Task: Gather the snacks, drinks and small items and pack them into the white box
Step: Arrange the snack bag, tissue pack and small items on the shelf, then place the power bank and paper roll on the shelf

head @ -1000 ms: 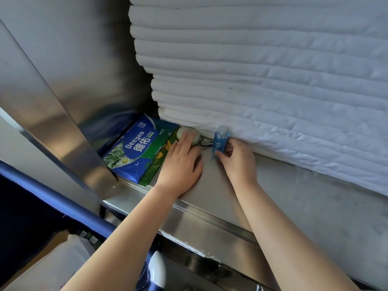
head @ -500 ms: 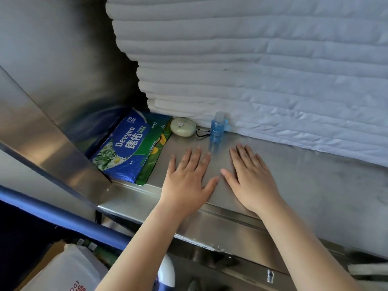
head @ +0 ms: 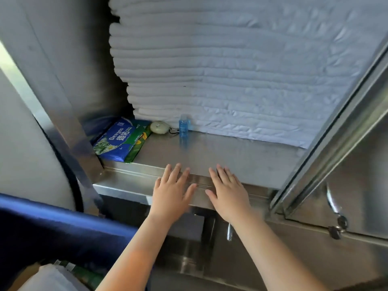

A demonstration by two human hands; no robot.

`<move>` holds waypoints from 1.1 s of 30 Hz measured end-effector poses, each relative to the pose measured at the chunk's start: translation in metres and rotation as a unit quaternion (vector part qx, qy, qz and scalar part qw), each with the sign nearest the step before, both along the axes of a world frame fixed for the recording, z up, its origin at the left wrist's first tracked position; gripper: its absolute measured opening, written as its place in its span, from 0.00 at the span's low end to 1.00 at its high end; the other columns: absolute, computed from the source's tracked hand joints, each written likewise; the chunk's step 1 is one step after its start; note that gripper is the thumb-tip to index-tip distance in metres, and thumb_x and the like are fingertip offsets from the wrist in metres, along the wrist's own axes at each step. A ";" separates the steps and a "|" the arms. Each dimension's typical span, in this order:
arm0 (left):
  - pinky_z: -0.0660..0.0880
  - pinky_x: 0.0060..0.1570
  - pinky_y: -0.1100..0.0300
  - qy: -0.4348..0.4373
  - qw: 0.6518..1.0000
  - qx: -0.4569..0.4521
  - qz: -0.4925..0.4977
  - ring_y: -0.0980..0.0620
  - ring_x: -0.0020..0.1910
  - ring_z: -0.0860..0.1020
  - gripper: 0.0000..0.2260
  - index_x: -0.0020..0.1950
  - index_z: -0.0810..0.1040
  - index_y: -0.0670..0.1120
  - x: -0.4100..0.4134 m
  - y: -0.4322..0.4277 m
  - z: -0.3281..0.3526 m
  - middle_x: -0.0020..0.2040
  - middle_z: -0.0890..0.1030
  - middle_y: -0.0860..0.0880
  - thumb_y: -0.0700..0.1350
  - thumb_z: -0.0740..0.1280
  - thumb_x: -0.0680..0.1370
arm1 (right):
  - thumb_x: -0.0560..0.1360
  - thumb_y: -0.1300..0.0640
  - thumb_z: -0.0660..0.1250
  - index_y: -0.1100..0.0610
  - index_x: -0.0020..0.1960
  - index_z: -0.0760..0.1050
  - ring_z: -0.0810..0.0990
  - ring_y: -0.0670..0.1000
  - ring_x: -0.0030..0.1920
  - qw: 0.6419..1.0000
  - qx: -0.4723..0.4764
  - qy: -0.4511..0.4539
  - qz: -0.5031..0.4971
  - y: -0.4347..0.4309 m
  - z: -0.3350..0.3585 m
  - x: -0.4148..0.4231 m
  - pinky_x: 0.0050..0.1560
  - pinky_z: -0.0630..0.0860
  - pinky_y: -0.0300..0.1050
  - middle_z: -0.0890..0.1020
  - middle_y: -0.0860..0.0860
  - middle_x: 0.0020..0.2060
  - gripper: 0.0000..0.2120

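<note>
On a steel shelf stand a small blue bottle, a pale oval item with a black loop, and a blue wipes pack lying on a green packet. My left hand and my right hand hover flat, fingers spread, over the shelf's front edge. Both hold nothing. They are well short of the bottle and the oval item. A white bag or box shows at the bottom left corner, mostly cut off.
A tall stack of folded white bedding fills the back of the shelf. Steel walls flank it at the left; an open steel door with a padlock is at the right. A blue rail crosses the lower left.
Both hands let go of the oval item and the blue bottle and drew back toward me to the shelf's front edge. The bottle and the oval item stay by the bedding.
</note>
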State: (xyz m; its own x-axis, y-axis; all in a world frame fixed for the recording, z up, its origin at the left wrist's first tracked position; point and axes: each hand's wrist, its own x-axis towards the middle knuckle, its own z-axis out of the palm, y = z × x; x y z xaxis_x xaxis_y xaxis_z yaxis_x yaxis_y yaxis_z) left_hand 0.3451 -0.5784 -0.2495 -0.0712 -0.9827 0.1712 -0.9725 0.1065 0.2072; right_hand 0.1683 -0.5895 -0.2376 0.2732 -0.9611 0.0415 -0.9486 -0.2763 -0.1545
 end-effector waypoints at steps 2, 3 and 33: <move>0.48 0.72 0.45 -0.014 0.999 0.048 -0.018 0.49 0.76 0.50 0.26 0.75 0.58 0.55 -0.018 0.031 -0.005 0.77 0.53 0.51 0.64 0.47 0.79 | 0.80 0.42 0.50 0.52 0.77 0.50 0.44 0.51 0.76 0.999 0.027 -0.022 -0.006 0.033 0.005 -0.019 0.74 0.45 0.47 0.48 0.51 0.77 0.29; 0.47 0.72 0.44 -0.025 0.996 0.084 -0.036 0.48 0.76 0.48 0.27 0.76 0.56 0.55 -0.029 0.047 -0.009 0.78 0.52 0.51 0.64 0.48 0.79 | 0.80 0.41 0.51 0.52 0.76 0.53 0.46 0.51 0.76 0.998 0.046 -0.037 -0.011 0.052 0.007 -0.031 0.74 0.47 0.48 0.50 0.50 0.77 0.28; 0.44 0.73 0.53 0.075 0.703 -0.084 -0.702 0.55 0.76 0.44 0.30 0.77 0.51 0.57 -0.577 0.404 0.137 0.78 0.49 0.56 0.66 0.49 0.76 | 0.75 0.40 0.62 0.50 0.75 0.57 0.54 0.48 0.74 0.704 -0.222 -0.045 -0.673 0.620 0.126 -0.440 0.71 0.52 0.43 0.58 0.49 0.75 0.33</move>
